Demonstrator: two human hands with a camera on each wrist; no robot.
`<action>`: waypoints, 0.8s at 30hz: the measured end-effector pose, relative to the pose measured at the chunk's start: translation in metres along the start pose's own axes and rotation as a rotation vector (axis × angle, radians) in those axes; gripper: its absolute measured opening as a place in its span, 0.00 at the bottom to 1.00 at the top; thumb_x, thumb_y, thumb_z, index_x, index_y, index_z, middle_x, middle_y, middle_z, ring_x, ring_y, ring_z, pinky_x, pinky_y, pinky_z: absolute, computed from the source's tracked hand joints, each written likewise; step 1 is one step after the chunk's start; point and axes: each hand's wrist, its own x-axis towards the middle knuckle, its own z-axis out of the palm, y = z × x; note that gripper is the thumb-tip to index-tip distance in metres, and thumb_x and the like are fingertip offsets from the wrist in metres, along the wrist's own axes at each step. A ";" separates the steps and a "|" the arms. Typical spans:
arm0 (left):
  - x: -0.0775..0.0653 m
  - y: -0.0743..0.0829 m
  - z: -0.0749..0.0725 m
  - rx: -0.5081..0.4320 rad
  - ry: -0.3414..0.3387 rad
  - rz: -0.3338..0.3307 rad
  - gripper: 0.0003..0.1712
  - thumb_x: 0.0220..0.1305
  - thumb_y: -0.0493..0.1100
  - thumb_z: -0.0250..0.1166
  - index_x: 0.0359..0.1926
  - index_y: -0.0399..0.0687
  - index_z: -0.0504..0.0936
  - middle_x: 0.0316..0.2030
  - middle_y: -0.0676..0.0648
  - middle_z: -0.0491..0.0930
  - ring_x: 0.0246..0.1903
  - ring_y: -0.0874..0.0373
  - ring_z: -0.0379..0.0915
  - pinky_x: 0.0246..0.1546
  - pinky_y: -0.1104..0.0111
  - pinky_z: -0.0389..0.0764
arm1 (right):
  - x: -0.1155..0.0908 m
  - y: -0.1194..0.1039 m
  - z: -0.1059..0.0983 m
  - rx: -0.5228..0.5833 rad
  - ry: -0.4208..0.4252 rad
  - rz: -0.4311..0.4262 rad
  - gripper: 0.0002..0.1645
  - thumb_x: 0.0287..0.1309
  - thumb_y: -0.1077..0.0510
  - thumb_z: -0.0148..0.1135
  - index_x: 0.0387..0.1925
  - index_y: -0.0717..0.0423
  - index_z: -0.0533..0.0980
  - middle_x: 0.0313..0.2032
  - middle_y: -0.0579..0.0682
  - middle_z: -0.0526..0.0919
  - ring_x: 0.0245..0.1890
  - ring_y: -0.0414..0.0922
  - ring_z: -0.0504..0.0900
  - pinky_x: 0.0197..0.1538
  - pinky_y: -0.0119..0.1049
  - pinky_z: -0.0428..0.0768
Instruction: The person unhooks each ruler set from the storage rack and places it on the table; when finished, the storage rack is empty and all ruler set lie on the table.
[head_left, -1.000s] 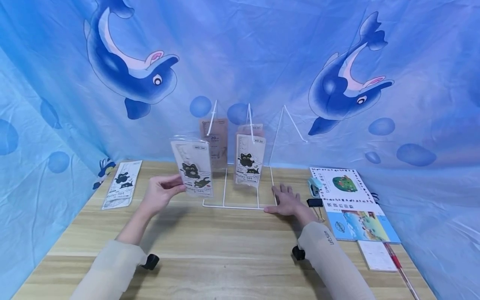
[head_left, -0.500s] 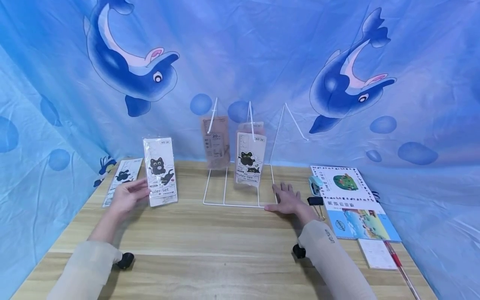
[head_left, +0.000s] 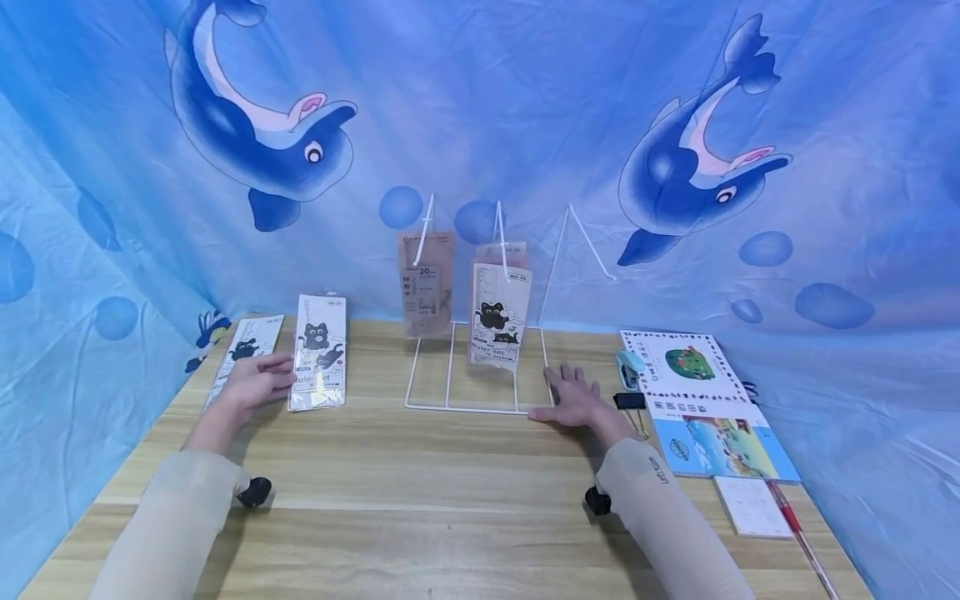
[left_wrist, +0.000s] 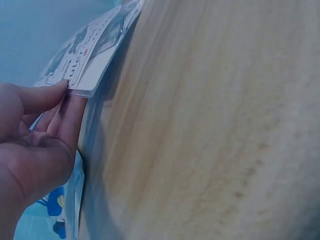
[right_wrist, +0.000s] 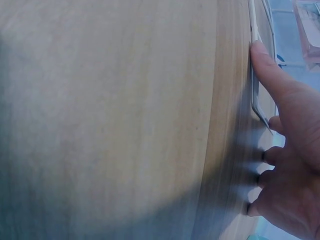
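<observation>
My left hand pinches the left edge of a clear ruler set packet with a black cat print. In the left wrist view the thumb lies on top of the packet and fingers are beneath it. Another ruler set packet lies at the far left, partly hidden by that hand. At the front right corner of a white wire display rack, my right hand rests with fingers spread. Its thumb touches the rack's wire base in the right wrist view.
From the rack hang a pinkish packet, seen from its back, and more ruler set packets on the middle hook. To the right lie a light blue stapler, a binder clip, booklets, a small pad and a red pen.
My left hand has carried the ruler set packet from beside the rack's left hook leftward and lowered it towards the table near the other packet. My right hand has stayed on the rack's corner.
</observation>
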 end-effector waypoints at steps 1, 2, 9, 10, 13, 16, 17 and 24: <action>0.001 0.000 0.000 -0.015 -0.007 -0.012 0.40 0.66 0.35 0.58 0.74 0.38 0.49 0.71 0.30 0.56 0.35 0.80 0.77 0.47 0.74 0.86 | 0.000 0.000 0.000 -0.003 0.002 -0.001 0.63 0.47 0.24 0.61 0.76 0.47 0.48 0.76 0.64 0.41 0.76 0.66 0.36 0.74 0.72 0.38; 0.002 -0.001 -0.001 -0.023 -0.013 -0.021 0.40 0.66 0.35 0.57 0.74 0.38 0.49 0.71 0.31 0.55 0.35 0.80 0.77 0.47 0.74 0.86 | 0.000 0.000 0.000 -0.004 0.005 -0.003 0.63 0.47 0.24 0.61 0.76 0.47 0.48 0.76 0.65 0.41 0.76 0.67 0.37 0.74 0.73 0.38; 0.005 0.001 -0.001 -0.039 0.008 -0.073 0.39 0.66 0.34 0.56 0.74 0.41 0.50 0.71 0.35 0.56 0.35 0.81 0.76 0.47 0.76 0.86 | 0.001 0.001 0.000 -0.013 0.010 -0.006 0.63 0.47 0.24 0.62 0.76 0.48 0.48 0.76 0.65 0.42 0.76 0.67 0.37 0.74 0.73 0.39; 0.006 0.002 0.000 -0.022 0.027 -0.076 0.39 0.66 0.34 0.56 0.74 0.41 0.50 0.71 0.35 0.57 0.35 0.81 0.76 0.46 0.76 0.86 | 0.001 0.001 0.000 -0.014 0.011 -0.007 0.63 0.47 0.24 0.62 0.76 0.48 0.48 0.76 0.65 0.42 0.76 0.67 0.37 0.74 0.73 0.39; 0.008 0.005 0.001 0.032 0.113 -0.105 0.38 0.65 0.34 0.56 0.74 0.41 0.52 0.70 0.35 0.61 0.42 0.69 0.81 0.44 0.76 0.87 | 0.001 0.001 0.000 -0.017 0.010 -0.006 0.63 0.47 0.24 0.61 0.76 0.48 0.48 0.76 0.65 0.41 0.76 0.67 0.37 0.74 0.73 0.39; 0.009 0.010 0.003 0.042 0.198 -0.150 0.37 0.65 0.33 0.54 0.73 0.41 0.53 0.68 0.34 0.65 0.56 0.51 0.79 0.43 0.74 0.87 | 0.001 0.000 0.000 -0.016 0.009 -0.003 0.63 0.47 0.24 0.61 0.76 0.47 0.48 0.76 0.64 0.41 0.76 0.66 0.37 0.74 0.73 0.39; 0.009 0.011 0.003 0.039 0.221 -0.164 0.37 0.65 0.34 0.54 0.73 0.41 0.54 0.68 0.34 0.66 0.60 0.47 0.75 0.43 0.73 0.87 | 0.002 0.000 0.001 -0.018 0.008 -0.001 0.63 0.47 0.23 0.61 0.76 0.47 0.48 0.77 0.64 0.41 0.76 0.66 0.36 0.74 0.72 0.39; 0.003 0.028 0.007 0.210 0.331 -0.079 0.34 0.61 0.36 0.57 0.69 0.37 0.62 0.63 0.32 0.72 0.59 0.40 0.75 0.39 0.67 0.89 | 0.001 0.001 0.002 -0.014 0.010 -0.002 0.63 0.47 0.24 0.61 0.76 0.47 0.48 0.76 0.64 0.41 0.76 0.66 0.37 0.74 0.73 0.39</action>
